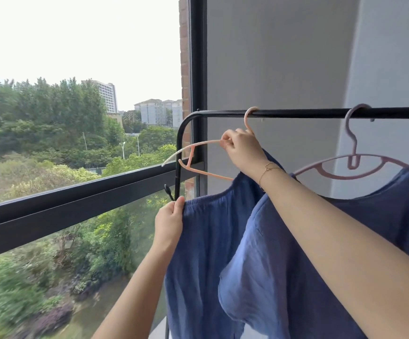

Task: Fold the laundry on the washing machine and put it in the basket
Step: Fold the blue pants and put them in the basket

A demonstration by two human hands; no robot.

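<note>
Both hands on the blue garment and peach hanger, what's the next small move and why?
Probably slide the blue garment off. The left hand grips its elastic edge, already clear of the peach hanger; the right hand steadies that hanger, hooked on the black rail. Pulling down-left should free the rest.

— What can't you make out from here?
— My right hand (241, 149) covers the neck of the peach hanger (198, 155), and its right half is hidden at 3 o'clock behind my wrist.
— And the clothes?
— Both blue garments (210, 253) run off the bottom edge. The rail (320, 113) is cut off at 3 o'clock. The bushes (15, 302) below the window are blurred.
</note>
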